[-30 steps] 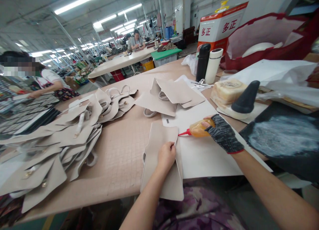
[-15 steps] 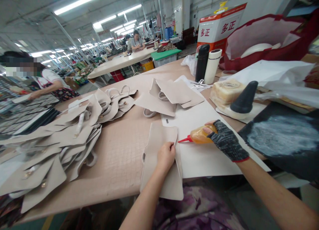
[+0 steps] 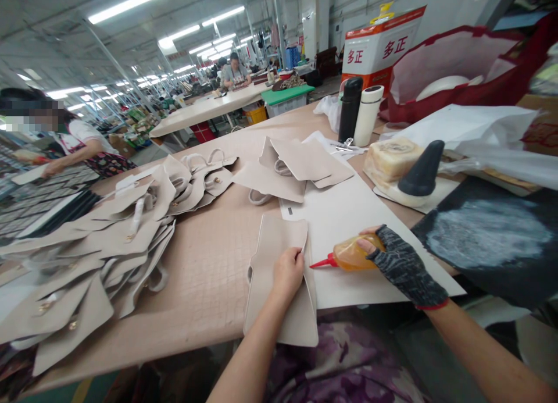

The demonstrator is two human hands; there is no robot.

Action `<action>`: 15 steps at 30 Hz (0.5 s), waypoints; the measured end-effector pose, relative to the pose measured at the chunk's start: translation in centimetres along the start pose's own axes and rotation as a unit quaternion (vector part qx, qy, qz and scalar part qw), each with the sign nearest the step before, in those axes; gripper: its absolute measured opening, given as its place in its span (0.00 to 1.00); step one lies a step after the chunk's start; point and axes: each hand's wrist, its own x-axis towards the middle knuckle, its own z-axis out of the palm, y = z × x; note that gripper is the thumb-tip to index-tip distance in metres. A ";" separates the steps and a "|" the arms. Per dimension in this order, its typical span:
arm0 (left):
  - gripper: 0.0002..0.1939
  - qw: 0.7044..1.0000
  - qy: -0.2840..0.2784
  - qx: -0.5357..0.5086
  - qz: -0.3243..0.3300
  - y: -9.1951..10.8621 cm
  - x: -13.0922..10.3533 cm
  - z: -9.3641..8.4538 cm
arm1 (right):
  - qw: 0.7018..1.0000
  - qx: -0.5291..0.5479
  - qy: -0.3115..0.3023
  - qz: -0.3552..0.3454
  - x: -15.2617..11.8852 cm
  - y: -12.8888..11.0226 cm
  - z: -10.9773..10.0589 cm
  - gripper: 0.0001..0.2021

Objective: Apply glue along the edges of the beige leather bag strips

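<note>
Under my left hand lies a beige leather bag piece, its right edge pinched between my thumb and fingers. The piece overlaps a white sheet and hangs a little over the table's front edge. In a dark grey fingerless glove, my right hand grips a squeeze bottle of amber liquid. Its red nozzle points left, close to the piece's right edge. Just beyond, further beige pieces with looped handles rest partly on the white sheet.
A heap of beige pieces covers the table's left side. At the right stand a black bottle, a white bottle, a yellowish block and a dark cone. A co-worker works at the far left.
The glue-like bottle and my right hand have come down slightly, toward me, with the nozzle lower along the piece's edge. My left hand keeps its hold.
</note>
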 end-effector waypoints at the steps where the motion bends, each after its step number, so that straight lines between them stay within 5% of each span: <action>1: 0.15 1.000 0.000 0.000 0.001 0.0 0.0 0.0 | 1.000 0.002 -0.003 0.004 -0.3 -0.1 -0.1 0.16; 15: 0.14 1.000 0.005 0.006 0.016 0.0 -0.3 0.2 | 0.998 0.040 -0.035 0.036 -4.0 -1.2 -1.0 0.13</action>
